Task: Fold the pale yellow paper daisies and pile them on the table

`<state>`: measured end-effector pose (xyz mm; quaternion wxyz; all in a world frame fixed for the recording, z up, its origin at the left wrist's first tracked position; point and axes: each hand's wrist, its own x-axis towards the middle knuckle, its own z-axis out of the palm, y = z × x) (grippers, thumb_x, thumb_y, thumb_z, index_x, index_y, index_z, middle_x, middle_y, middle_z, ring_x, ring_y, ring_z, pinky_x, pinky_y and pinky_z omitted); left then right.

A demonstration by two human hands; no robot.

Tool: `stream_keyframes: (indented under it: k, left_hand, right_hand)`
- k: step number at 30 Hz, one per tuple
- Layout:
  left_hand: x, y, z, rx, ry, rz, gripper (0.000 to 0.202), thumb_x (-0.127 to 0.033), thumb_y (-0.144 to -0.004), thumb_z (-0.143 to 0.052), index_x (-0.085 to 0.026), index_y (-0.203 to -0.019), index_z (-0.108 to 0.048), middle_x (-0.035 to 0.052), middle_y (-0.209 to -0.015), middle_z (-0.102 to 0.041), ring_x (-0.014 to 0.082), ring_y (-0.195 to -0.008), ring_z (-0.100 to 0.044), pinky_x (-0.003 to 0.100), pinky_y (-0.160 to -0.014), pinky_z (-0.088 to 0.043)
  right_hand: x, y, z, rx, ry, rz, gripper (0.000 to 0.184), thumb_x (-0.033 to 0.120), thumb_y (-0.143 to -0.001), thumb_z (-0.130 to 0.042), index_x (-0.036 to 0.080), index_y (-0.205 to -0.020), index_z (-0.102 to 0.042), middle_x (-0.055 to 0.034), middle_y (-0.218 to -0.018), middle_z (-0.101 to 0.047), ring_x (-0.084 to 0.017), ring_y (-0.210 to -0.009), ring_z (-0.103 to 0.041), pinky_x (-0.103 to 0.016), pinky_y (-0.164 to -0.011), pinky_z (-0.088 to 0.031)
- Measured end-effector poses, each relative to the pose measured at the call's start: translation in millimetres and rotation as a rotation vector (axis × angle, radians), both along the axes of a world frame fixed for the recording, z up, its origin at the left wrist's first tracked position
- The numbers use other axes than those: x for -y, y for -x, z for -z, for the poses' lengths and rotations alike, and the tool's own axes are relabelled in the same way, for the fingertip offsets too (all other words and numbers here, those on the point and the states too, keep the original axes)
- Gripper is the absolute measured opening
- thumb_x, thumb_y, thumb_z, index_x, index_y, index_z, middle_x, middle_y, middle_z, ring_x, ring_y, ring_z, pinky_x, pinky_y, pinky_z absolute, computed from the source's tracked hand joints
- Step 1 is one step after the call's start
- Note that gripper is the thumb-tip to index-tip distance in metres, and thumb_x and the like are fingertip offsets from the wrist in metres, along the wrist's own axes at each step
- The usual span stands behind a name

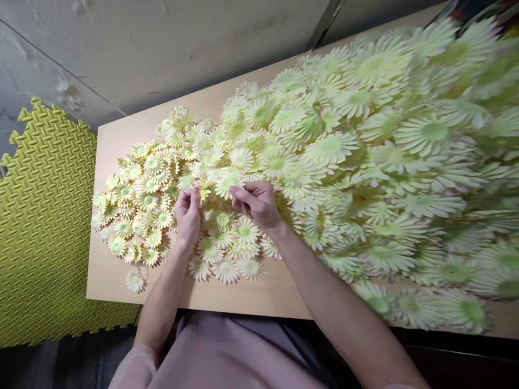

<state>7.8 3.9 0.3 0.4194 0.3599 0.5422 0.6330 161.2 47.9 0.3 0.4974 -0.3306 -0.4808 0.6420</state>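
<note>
My right hand [257,204] pinches the edge of a pale cream flower head [228,183] with a light green centre. Just to its left, my left hand [188,212] has thumb and forefinger closed on a small yellow flower piece [205,191], whose inner end is hidden by the fingertips. Both pieces are held close together above the heap. Left of my hands lies a pile of smaller flower heads [148,201] with pinkish petal tips. Below and between my wrists rest several more flower heads [227,270].
A large heap of wider flower heads [421,135] spreads over the right side of the wooden table [251,294]. Behind the table stands a grey wall [182,48]. A yellow-green foam mat [44,227] is at the table's left end.
</note>
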Motion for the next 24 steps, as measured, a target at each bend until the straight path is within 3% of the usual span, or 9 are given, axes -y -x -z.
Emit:
stream_keyframes:
  k: [4,7,13,24]
  left_hand:
    - [1.5,-3.4,-5.0,-0.142,-0.055,0.045,0.038,-0.050,-0.085,-0.065,-0.018,-0.070,-0.053,-0.0032,-0.066,-0.046,0.0075,-0.061,-0.042,0.021,-0.061,-0.041]
    - [2.6,-5.2,-6.9,-0.165,-0.057,0.075,0.037,-0.051,-0.085,-0.064,-0.018,-0.072,-0.055,-0.0023,-0.068,-0.050,0.0079,-0.062,-0.044,0.021,-0.059,-0.040]
    - [2.6,-4.8,-6.1,-0.140,-0.039,0.069,0.039,-0.053,-0.082,-0.067,-0.017,-0.070,-0.056,-0.0026,-0.065,-0.049,0.0071,-0.059,-0.042,0.020,-0.056,-0.037]
    - [-1.7,-2.7,1.5,0.351,0.118,0.121,0.039,-0.047,-0.068,-0.082,-0.017,-0.069,-0.057,-0.0076,-0.059,-0.046,0.0012,-0.042,-0.035,0.015,-0.038,-0.032]
  right_hand:
    - [4.5,-1.4,-4.7,0.169,-0.057,-0.169,0.046,0.035,-0.069,-0.083,0.016,-0.040,-0.052,0.0038,-0.037,-0.046,-0.005,-0.033,-0.038,-0.022,-0.035,-0.025]
    - [5.5,0.1,-6.6,0.206,-0.029,-0.139,0.046,0.032,-0.064,-0.087,0.016,-0.043,-0.049,0.0055,-0.039,-0.044,-0.005,-0.036,-0.037,-0.022,-0.036,-0.023]
    - [2.8,1.3,-4.0,0.129,-0.014,-0.160,0.038,0.034,-0.071,-0.084,0.016,-0.051,-0.056,0.0036,-0.044,-0.052,-0.007,-0.038,-0.044,-0.022,-0.037,-0.031]
    - [-0.2,-0.5,2.1,0.104,-0.050,-0.190,0.029,0.032,-0.073,-0.082,0.017,-0.059,-0.062,0.0031,-0.051,-0.057,-0.009,-0.043,-0.049,-0.023,-0.039,-0.034]
